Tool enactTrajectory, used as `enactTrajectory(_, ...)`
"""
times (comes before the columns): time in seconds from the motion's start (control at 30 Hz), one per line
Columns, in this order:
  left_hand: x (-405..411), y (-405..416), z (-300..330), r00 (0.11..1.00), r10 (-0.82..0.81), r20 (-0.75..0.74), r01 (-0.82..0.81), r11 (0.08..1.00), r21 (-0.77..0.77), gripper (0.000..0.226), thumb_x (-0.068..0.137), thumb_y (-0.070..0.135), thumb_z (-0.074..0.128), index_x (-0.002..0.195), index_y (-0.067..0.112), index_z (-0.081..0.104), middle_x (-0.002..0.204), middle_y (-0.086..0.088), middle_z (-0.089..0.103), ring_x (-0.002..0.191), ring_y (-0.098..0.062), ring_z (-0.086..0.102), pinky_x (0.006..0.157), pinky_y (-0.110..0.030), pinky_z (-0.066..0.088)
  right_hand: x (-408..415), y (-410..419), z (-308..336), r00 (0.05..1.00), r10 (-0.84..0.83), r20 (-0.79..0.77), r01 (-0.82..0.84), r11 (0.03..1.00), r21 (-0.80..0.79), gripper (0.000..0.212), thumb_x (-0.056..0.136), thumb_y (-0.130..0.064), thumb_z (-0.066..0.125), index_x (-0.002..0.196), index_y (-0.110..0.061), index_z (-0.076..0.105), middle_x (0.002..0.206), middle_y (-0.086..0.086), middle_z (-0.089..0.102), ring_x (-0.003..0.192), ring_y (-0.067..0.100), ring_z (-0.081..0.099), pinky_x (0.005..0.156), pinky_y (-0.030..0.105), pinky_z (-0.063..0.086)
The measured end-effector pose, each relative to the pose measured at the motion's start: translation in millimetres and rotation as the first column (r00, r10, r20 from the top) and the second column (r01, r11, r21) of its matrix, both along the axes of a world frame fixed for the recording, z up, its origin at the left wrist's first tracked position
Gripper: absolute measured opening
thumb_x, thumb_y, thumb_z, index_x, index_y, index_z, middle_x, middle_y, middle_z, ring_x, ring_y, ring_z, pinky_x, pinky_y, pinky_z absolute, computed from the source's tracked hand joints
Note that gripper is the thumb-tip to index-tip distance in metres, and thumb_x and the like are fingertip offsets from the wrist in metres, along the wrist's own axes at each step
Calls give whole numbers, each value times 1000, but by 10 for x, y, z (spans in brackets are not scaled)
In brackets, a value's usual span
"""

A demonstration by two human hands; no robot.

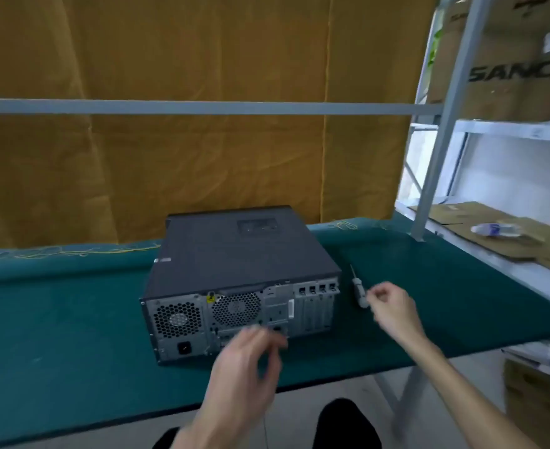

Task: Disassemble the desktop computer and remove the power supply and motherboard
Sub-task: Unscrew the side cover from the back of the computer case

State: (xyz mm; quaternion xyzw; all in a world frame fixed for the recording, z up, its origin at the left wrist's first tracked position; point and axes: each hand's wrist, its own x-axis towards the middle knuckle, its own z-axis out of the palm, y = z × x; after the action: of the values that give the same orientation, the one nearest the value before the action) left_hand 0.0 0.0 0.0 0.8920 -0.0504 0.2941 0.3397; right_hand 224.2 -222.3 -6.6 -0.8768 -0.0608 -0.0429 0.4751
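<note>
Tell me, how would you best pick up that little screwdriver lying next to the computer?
Probably by its thick pale handle, coming from the near right side. The screwdriver lies flat on the green table with its thin shaft pointing away and its handle end nearest the right hand, which is right beside it. The computer case blocks an approach from the left.

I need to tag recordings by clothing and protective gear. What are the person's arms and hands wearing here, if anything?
Nothing shows on either: the left hand and right hand are bare, with no gloves, rings, watch or wrist strap visible. Both forearms are uncovered as far as the frame's bottom edge, so no sleeves appear. The left hand is motion-blurred, so small details there cannot be told.
</note>
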Motion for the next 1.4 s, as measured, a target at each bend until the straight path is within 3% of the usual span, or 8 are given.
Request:
enactTrajectory(0.13,594,39,583,987,67,147,-95,976,195,10,93,12,65,99,18,69,99,9,65,95,-15,57,84,-33,50,408,277,34,990,-130,-58,110,957,-269,44,102,-46,54,126,-9,48,125,13,57,110,35,59,82,40,46)
enactTrajectory(0.33,1097,380,645,995,84,50,-96,945,312,20,97,31,63,117,28,66,116,12,60,107,-14,52,93,-30,45,828,523,-280,988,-135,-81,72,845,-530,52,105,-42,51,138,-2,45,137,19,50,121,37,58,87,39,47)
enactTrajectory(0.5,1223,705,572,997,55,-57,-32,940,340,31,99,51,53,124,35,63,126,17,60,118,-12,51,100,-32,43,980,508,-217,945,-189,-266,169,981,-98,33,102,-27,46,114,-1,62,101,14,63,85,31,60,70,35,44)
enactTrajectory(0.6,1242,713,513,997,42,-66,-9,900,435,43,99,58,47,135,38,57,140,22,54,130,-8,46,107,-31,37,835,448,44,899,-193,-393,348,860,373,21,96,-22,51,98,-5,63,75,9,58,57,23,49,52,29,37)
enactTrajectory(0.73,1207,738,515,996,14,-85,24,905,425,48,95,59,52,138,38,55,145,22,51,135,-6,44,108,-31,40,343,339,423,949,-17,-313,231,715,660,17,99,-23,50,94,-10,59,67,6,54,45,16,43,42,26,34)
enactTrajectory(0.97,1212,480,544,991,76,-107,-28,920,391,53,95,63,51,134,27,58,135,6,56,124,-21,51,103,-37,43,-888,400,729,979,139,-149,-38,843,536,23,102,-29,59,106,-7,65,62,4,59,45,14,46,39,26,33)
enactTrajectory(1.17,1402,144,595,991,-44,-129,77,961,265,54,93,67,52,129,27,61,128,10,63,111,-17,61,86,-32,50,-1451,273,539,982,95,-166,-8,889,458,20,100,-28,61,101,-12,72,68,3,63,46,15,45,42,23,27)
enactTrajectory(1.4,1468,74,469,1000,-8,3,7,926,377,60,88,73,56,126,29,67,127,14,67,114,-13,63,95,-34,47,-1495,189,385,976,82,-200,10,907,420,22,100,-33,60,99,-16,75,65,2,62,45,14,44,42,24,29)
